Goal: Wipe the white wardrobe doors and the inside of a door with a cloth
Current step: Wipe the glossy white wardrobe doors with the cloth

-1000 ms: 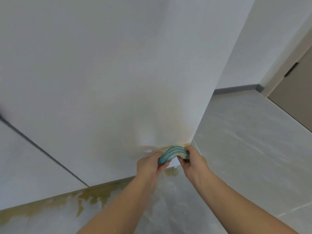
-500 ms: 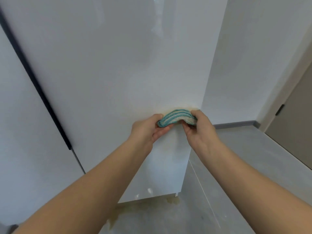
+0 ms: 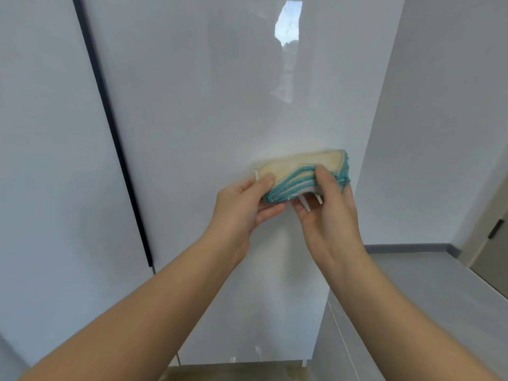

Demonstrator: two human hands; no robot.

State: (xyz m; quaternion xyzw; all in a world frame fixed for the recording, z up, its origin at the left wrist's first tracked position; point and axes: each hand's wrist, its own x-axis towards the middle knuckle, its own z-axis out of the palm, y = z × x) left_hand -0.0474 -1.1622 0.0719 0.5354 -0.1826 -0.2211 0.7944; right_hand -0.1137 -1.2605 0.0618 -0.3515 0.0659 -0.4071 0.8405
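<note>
Both hands meet just right of the frame's centre, gripping one folded cloth (image 3: pixel 299 167).
The left hand (image 3: pixel 242 207) pinches its left end, thumb on top and fingers curled beneath. The right hand (image 3: pixel 330 215) holds the right end, thumb on the near face, fingers behind. Bare forearms rise from the lower left and lower right corners, converging.

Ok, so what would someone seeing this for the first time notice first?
The folded cream cloth with teal edging, held between the left hand and right hand at centre, in front of the glossy white wardrobe door. Next, a bright window reflection near the door's top, and the dark vertical gap between doors on the left.
</note>
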